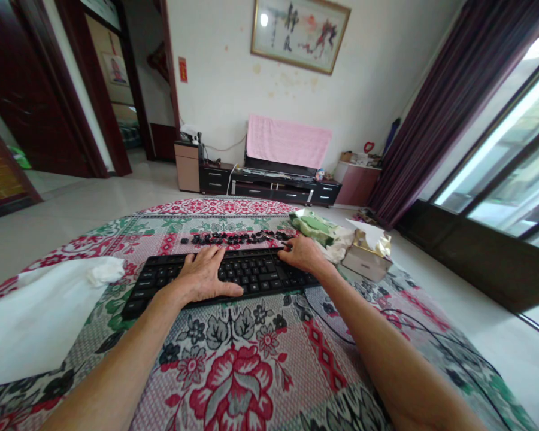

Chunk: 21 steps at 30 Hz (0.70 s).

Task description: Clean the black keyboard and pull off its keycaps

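A black computer keyboard (256, 275) lies across the patterned tablecloth in front of me. My left hand (203, 274) rests flat over its left-middle part, thumb stretched to the right and fingers apart. At the keyboard's right part is my right hand (302, 254), its fingers closed around a thin metal tool (272, 238) that points left; its exact kind is too small to make out. Just behind the keyboard, a row of loose black keycaps (233, 238) is strewn on the cloth. Some keys under both hands are hidden.
Right of the keyboard sit a green tissue pack (313, 226) and a small box (366, 262) with gold wrapping. A black cable (435, 341) trails over the cloth at right. White paper (40, 317) with a crumpled tissue (105, 271) lies at left.
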### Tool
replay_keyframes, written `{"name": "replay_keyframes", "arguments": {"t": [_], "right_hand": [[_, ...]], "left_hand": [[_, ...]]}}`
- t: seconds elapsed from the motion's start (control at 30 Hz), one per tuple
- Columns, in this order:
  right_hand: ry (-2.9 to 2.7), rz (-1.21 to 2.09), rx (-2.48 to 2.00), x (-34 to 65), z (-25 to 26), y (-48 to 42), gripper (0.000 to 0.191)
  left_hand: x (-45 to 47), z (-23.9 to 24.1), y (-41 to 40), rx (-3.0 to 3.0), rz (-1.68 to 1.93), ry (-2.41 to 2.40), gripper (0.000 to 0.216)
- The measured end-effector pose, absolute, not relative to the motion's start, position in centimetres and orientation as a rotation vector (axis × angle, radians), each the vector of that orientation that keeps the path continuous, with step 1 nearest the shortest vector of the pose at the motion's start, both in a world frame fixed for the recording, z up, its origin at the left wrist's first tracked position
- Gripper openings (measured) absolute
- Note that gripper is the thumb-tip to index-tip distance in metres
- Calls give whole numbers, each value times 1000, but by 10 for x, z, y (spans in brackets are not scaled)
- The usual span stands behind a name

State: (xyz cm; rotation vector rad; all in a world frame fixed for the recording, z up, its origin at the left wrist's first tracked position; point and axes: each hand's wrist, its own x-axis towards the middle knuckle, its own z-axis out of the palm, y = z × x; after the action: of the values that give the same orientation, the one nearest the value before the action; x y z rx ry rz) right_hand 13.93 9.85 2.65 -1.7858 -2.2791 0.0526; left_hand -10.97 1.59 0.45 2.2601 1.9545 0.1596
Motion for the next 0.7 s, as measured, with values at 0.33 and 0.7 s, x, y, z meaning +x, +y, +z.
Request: {"name": "replay_keyframes", "arguments": {"t": [0.33,0.7], "right_hand": [[-2059,245,-1742,162,26,125,28],[-1785,65,-2024,177,2,189,25]], "left_hand": [[-109,6,15,2248,165,1958,113],[-109,6,15,2256,141,1965,115]]}}
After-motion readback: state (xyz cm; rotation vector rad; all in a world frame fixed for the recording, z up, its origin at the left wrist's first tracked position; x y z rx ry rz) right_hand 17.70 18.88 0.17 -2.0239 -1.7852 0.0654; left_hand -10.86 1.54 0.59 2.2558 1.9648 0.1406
